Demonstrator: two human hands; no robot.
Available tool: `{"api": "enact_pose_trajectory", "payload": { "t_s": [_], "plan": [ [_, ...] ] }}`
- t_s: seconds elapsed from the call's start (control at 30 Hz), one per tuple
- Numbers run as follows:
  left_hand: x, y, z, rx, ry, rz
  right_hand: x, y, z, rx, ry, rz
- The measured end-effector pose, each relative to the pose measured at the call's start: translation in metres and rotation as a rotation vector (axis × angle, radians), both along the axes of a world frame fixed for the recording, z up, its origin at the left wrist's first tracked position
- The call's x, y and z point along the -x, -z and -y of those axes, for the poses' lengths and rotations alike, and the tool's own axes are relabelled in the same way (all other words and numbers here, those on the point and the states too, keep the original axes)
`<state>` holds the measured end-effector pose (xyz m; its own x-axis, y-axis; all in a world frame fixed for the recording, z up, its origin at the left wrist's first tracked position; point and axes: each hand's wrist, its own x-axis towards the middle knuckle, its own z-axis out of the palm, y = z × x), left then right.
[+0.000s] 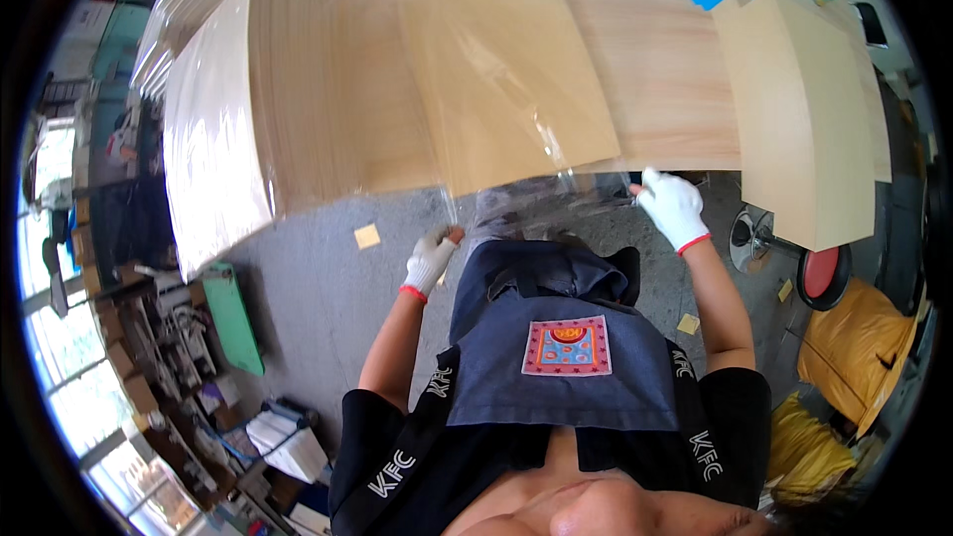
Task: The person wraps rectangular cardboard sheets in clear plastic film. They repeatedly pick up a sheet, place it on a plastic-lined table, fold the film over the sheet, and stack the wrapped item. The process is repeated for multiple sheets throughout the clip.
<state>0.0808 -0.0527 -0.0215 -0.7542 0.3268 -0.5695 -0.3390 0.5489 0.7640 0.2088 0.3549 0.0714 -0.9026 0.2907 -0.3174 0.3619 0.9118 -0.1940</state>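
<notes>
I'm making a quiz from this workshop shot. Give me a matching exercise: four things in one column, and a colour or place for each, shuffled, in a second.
Things:
1. Stool seat
2. Clear film
3. Flat board leaning at the left
4. Apron patch

Descriptions:
A. Green
B. Red, round, at the right beside the table
C. Held at its near edge by the left hand and right hand, both in white gloves
D. Pink-bordered square on the chest

Pairs: 1-B, 2-C, 3-A, 4-D
</notes>
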Motion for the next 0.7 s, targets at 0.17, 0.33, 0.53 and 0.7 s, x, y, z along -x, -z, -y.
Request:
{"api": "enact_pose_trajectory", "payload": {
  "t_s": [0.17,0.33,0.53,0.7],
  "plan": [
    [-0.001,-0.026,-0.013,0.117,-0.07,-0.069,0.065,-0.011,0.031,-0.022,-0.478,-0.442],
    [0.007,-0.031,-0.006,-0.173,-0.225,0.25,0.109,0.009,0.031,-0.103,-0.489,-0.235],
    [0.009,-0.024,0.01,-0.239,-0.146,0.284,0.084,0.016,0.131,0.175,-0.482,-0.369],
    [0.009,-0.03,0.013,-0.273,-0.06,0.211,0.087,0.014,0.213,0.369,-0.319,-0.388]
  ]
}}
